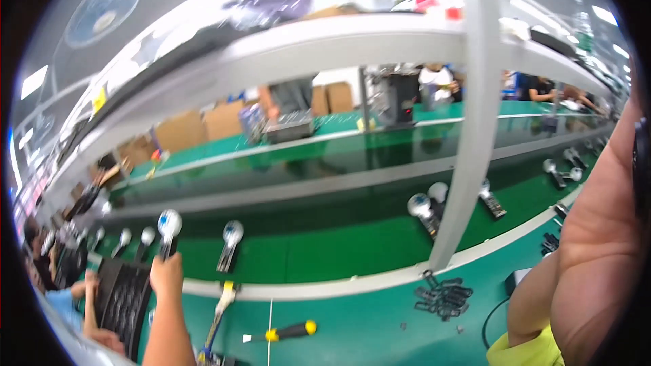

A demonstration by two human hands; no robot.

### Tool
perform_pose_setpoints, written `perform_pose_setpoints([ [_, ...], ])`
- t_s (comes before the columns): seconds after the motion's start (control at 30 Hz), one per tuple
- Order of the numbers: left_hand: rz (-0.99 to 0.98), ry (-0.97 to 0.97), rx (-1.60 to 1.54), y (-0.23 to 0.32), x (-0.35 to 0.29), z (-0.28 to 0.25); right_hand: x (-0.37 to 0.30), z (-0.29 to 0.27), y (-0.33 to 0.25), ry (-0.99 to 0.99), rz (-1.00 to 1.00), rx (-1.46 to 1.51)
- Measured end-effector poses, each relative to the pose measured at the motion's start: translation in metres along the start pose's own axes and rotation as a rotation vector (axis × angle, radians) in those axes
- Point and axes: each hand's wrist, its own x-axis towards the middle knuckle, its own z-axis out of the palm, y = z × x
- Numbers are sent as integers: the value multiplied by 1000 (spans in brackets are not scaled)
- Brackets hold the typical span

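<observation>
My left hand (167,276), at the left, grips the dark handle of what looks like a small handheld fan (169,223). Its round white head with a blue centre points up, over the near edge of the green conveyor belt. Very large at the right edge, my right hand (600,244) is raised close to the camera; its fingers are out of the picture or hidden. A similar fan (231,244) lies on the belt just right of my left hand. On the bench below lies a black-and-yellow screwdriver (291,331), beside a yellow-ended tool (222,298).
A pile of black plastic parts (444,297) lies on the green bench (352,312). A white post (468,142) rises in front of the belt (325,251), where several more fans lie. A dark ribbed tray (121,301) stands left, near a co-worker's arm (90,301). Others work across.
</observation>
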Motion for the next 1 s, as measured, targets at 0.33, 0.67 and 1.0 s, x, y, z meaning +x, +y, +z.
perform_pose_setpoints([
  [0.33,507,-447,1411,-75,-3,-51,-20,-2,-39,-33,234,56],
  [0.67,277,47,1064,64,-240,-129,-56,44,-167,-33,755,259],
  [1.0,-177,106,427,45,-225,-154,-166,84,-302,-902,1151,666],
])
